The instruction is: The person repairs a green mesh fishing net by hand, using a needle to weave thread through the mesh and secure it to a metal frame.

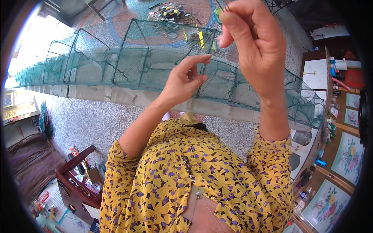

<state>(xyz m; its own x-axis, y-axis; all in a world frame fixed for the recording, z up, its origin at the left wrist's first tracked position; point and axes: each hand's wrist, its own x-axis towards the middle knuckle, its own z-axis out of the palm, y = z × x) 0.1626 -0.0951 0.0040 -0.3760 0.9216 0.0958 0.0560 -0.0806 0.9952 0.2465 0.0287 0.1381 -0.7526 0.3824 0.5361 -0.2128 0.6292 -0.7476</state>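
Note:
A long green mesh net cage [97, 66] with square wire frames stretches across a grey bench [136, 97] in front of me. My right hand [252, 46] is raised at top centre-right, above the net, with thumb and fingers pinched. A small green object [217, 15] and a thin dark bit show by those fingertips; what exactly they grip is too small to name. My left hand [185, 77] hovers by an upright frame of the net, lower and further left, fingers curled but thumb and forefinger apart. Whether it touches the mesh is unclear.
Small items lie piled [167, 15] on the patterned floor beyond the net. A wooden cabinet with floral panels [345, 155] lines the right side. Dark red wooden furniture [74, 182] stands at lower left, near a hanging green net bundle [44, 118] and a brown covered surface [35, 163].

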